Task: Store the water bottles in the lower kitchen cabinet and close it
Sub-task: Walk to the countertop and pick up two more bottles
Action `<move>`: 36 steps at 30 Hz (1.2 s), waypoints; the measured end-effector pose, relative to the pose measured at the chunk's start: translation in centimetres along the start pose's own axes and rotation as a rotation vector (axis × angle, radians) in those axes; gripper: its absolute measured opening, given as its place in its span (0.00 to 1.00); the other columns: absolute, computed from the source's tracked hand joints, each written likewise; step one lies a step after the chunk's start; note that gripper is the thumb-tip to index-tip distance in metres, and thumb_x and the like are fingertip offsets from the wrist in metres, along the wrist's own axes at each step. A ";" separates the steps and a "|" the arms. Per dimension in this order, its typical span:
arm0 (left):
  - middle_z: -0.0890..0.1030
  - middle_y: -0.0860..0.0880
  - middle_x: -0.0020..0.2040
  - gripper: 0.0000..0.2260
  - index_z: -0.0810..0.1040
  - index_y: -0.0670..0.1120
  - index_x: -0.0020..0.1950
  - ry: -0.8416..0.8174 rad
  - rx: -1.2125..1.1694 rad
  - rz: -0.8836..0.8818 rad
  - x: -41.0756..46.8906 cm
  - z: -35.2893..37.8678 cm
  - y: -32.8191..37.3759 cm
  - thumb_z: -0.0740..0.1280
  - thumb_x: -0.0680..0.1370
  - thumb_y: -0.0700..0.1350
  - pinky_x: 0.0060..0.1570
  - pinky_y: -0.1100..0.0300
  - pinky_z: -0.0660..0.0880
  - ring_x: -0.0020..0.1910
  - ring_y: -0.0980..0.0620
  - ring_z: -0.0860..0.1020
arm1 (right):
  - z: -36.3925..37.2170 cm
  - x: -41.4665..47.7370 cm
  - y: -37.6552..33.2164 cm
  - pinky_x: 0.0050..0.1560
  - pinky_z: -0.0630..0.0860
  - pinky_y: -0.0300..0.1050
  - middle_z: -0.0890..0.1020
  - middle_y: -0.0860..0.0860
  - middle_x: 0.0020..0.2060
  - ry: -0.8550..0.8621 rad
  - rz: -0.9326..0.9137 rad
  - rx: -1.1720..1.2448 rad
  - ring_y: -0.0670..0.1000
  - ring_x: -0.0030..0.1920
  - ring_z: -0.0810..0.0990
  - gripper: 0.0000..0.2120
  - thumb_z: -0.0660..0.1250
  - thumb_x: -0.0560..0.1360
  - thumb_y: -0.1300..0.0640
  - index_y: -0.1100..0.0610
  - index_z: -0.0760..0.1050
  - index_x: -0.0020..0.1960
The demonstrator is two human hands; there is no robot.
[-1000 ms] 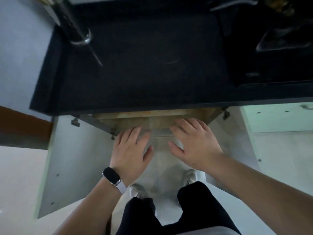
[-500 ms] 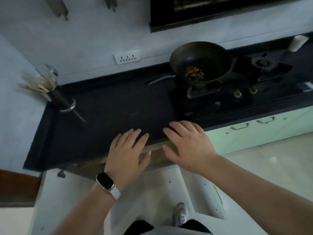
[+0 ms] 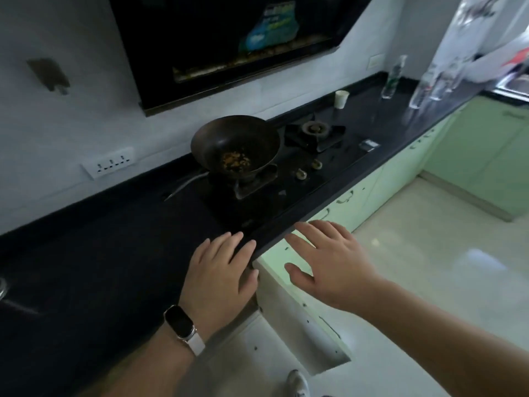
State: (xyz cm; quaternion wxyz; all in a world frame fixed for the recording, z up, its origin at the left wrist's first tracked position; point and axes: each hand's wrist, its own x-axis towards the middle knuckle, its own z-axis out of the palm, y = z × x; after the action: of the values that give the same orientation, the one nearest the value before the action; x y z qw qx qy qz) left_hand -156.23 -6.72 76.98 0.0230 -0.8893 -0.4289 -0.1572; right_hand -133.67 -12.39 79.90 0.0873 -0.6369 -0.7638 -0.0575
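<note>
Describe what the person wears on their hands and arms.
The left hand and right hand are bare: no gloves, no rings visible. No sleeves show on either forearm. The left wrist wears a smartwatch with a dark oblong screen, silvery case and white strap. The right wrist wears nothing.

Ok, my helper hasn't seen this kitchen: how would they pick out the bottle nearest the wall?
Follow the black countertop past the wok and the white cup. The bottle stands upright close to the wall. Unlike the clear bottles nearer the counter's front edge, it has a green label.
</note>
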 end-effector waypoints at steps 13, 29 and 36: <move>0.81 0.44 0.63 0.21 0.81 0.46 0.64 0.065 -0.159 0.364 7.3 2.2 7.0 0.61 0.76 0.53 0.62 0.39 0.74 0.63 0.41 0.79 | -3.4 -6.8 6.2 0.60 0.72 0.54 0.80 0.53 0.61 0.067 0.368 -0.118 0.58 0.60 0.77 0.23 0.58 0.76 0.41 0.53 0.77 0.63; 0.82 0.43 0.60 0.21 0.82 0.45 0.62 0.066 -0.132 0.471 20.6 6.9 26.7 0.61 0.76 0.54 0.61 0.38 0.74 0.61 0.40 0.79 | -5.6 -14.8 27.4 0.61 0.72 0.53 0.81 0.54 0.60 0.110 0.543 -0.072 0.59 0.60 0.78 0.25 0.57 0.76 0.41 0.54 0.78 0.63; 0.81 0.42 0.61 0.21 0.82 0.44 0.62 0.115 -0.131 0.503 27.1 9.6 38.8 0.61 0.76 0.54 0.60 0.42 0.72 0.60 0.40 0.79 | -7.1 -20.1 40.1 0.60 0.72 0.53 0.81 0.54 0.60 0.108 0.594 -0.080 0.59 0.59 0.78 0.24 0.59 0.75 0.41 0.54 0.79 0.62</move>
State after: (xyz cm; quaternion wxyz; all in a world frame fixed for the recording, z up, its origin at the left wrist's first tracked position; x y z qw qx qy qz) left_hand -108.08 -9.05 79.62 0.0282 -0.9571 -0.1812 -0.2242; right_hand -90.30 -25.81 81.78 0.1157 -0.8315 -0.5353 -0.0932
